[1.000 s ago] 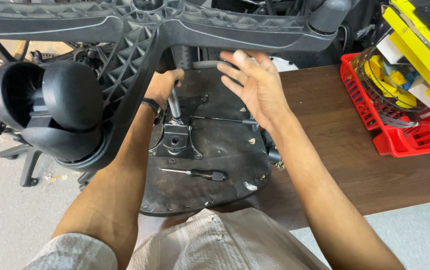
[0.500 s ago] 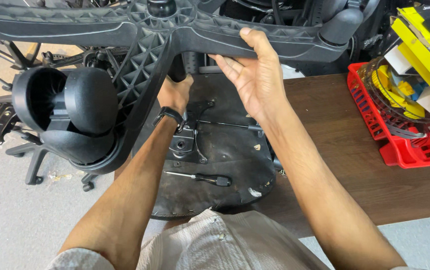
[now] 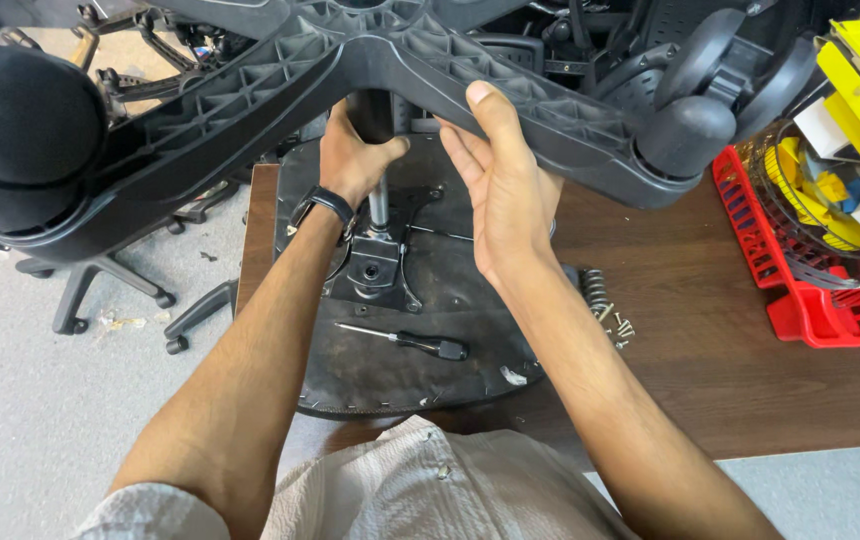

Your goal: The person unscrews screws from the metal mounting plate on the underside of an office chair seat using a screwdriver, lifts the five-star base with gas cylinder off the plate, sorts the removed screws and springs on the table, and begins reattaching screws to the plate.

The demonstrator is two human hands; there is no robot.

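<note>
Chair base (image 3: 280, 90) is held above the upturned seat pan (image 3: 400, 370) on the table (image 3: 750, 380); left hand (image 3: 350, 160) is wrapped round the gas cylinder (image 3: 380, 205), right hand (image 3: 495, 190) spread flat against a spoke. Base is best kept level and pressure applied straight along the cylinder.

Chair base (image 3: 250, 95): black moulded plastic, matt, ribbed on the underside. Caster (image 3: 15, 130), far left: smooth black plastic with a dull sheen. Gas-lift column (image 3: 380, 205): bright, polished metal. Seat underside (image 3: 430, 375): black, matt, rough fabric-like covering, frayed at the near edge. Mounting plate (image 3: 375, 270): dark painted metal, slightly glossy. Screwdriver (image 3: 405, 340): metal shaft, black plastic handle. Table (image 3: 730, 380): dark brown wood-grain, smooth satin finish. Crate (image 3: 830, 315), far right: glossy red plastic. Floor (image 3: 40, 420): grey, matt, finely textured.
</note>
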